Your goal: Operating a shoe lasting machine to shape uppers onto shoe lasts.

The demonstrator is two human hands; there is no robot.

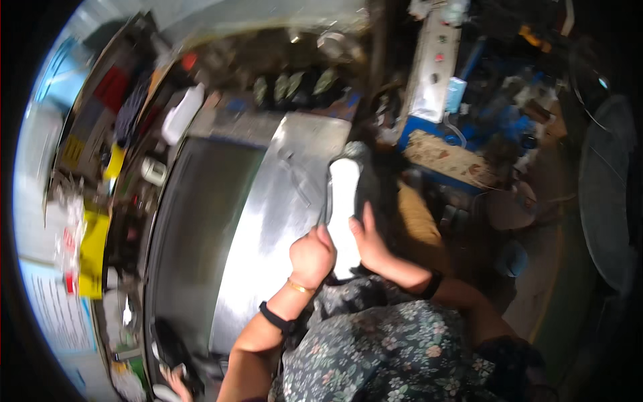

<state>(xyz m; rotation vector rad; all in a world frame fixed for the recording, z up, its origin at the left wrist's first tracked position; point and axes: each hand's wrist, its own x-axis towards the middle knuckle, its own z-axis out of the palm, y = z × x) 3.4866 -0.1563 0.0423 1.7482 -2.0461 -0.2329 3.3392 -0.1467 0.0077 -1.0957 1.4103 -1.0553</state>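
A shoe (344,201) with a white sole and dark upper lies sole-up at the right edge of a shiny metal worktable (268,221). My left hand (312,256) grips its near end from the left, fingers curled. My right hand (368,242) presses against the shoe's right side, thumb along the sole. Both wrists carry dark bands, and a thin gold bangle sits on the left one. My floral-patterned clothing fills the lower middle of the view.
A dark trough (194,221) runs along the table's left side. Cluttered shelves with yellow packets (92,251) and a white bottle (181,114) stand at left. A grey control box (432,67) and blue machinery (495,114) are at upper right. Another person's hand (175,383) shows bottom left.
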